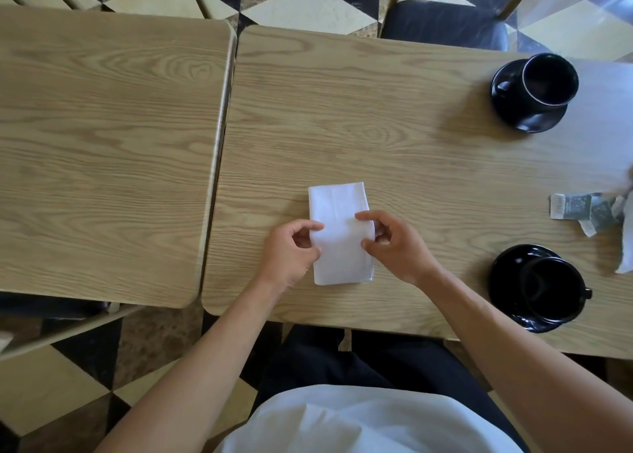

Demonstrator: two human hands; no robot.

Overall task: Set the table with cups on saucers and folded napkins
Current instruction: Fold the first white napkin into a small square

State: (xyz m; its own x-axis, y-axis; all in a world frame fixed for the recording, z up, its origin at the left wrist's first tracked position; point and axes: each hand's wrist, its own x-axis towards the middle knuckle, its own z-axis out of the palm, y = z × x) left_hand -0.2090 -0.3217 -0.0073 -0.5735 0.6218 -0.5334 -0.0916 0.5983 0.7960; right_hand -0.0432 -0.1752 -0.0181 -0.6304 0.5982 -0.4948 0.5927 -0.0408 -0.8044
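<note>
A white napkin (337,209) lies folded into a tall rectangle on the wooden table (394,137), straight in front of me. My left hand (291,250) pinches its left edge and my right hand (397,243) pinches its right edge, both near the napkin's middle. A black cup (548,79) stands on a black saucer (524,119) at the far right. A second black cup (551,286) sits on its saucer (503,274) at the near right.
A second wooden table (102,151) adjoins on the left with a narrow gap between. Small paper packets (579,209) and a white crumpled cloth (627,240) lie at the right edge. A dark chair seat (442,24) stands across the table.
</note>
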